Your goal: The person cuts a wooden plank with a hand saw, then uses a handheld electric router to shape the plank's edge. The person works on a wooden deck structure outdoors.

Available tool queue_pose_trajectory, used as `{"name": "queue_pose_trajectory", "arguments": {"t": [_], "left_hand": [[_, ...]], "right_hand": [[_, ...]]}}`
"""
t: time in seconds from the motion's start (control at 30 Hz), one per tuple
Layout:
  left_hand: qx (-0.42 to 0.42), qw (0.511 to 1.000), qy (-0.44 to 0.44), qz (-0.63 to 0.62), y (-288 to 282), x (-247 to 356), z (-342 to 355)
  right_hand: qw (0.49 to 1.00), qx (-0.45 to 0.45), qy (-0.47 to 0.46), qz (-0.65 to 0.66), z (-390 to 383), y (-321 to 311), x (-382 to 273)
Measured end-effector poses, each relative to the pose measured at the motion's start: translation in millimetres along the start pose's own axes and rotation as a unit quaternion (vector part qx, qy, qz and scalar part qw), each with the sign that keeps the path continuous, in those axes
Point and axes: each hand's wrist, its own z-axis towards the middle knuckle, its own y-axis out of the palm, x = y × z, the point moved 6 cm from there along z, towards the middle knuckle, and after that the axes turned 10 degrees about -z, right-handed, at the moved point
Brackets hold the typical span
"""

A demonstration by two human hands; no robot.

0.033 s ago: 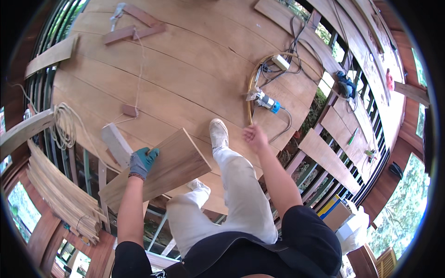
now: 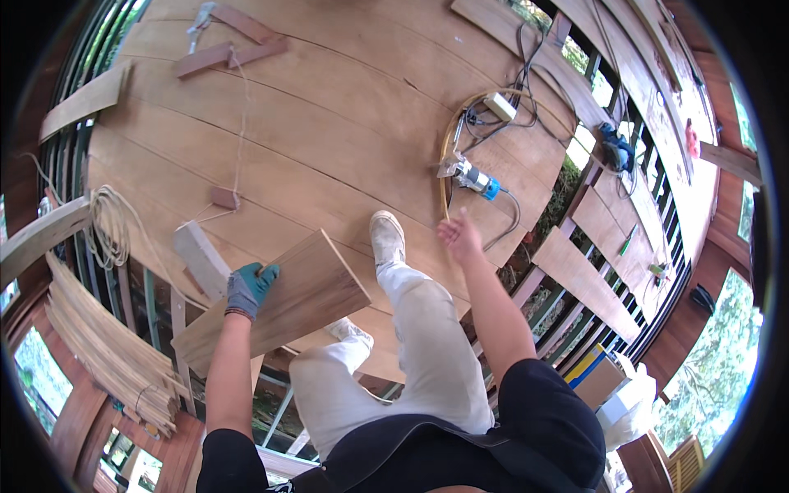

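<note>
My left hand point(image 2: 251, 289), in a teal and grey glove, grips a wide flat wooden board point(image 2: 304, 292) from above, fingers over its long edge. The board slants in front of my left leg. My bare right hand point(image 2: 460, 235) is out past my right knee with fingers curled. A thin yellow hose point(image 2: 444, 191) runs down to these fingers; the exact grip is hard to see. Just beyond lies a blue and silver handheld power tool point(image 2: 475, 179), its dark cord trailing off. Close to my left hand, a pale wooden block point(image 2: 200, 256) rests at the floor's edge.
Wooden floorboards point(image 2: 329, 123) end in open joists on both sides. A white power strip point(image 2: 500, 108) sits amid tangled cords. A rope coil point(image 2: 111, 226) and stacked planks point(image 2: 115, 345) are at left. Short boards point(image 2: 588, 283) bridge gaps at right. Reddish wood pieces point(image 2: 246, 45) lie far left.
The view has shifted very slightly. My right hand has moved a little right and forward. My left hand still holds the board, nearly in place.
</note>
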Motion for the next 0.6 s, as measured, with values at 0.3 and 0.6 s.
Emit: {"name": "queue_pose_trajectory", "arguments": {"t": [0.3, 0.6], "left_hand": [[-0.041, 0.995, 0.016, 0.092, 127, -104, 150], [-0.051, 0.988, 0.025, 0.142, 165, -144, 218]], "right_hand": [[0.943, 0.133, -0.113, 0.283, 236, -30, -32], [0.902, 0.053, -0.192, 0.383, 243, -11, -50]]}}
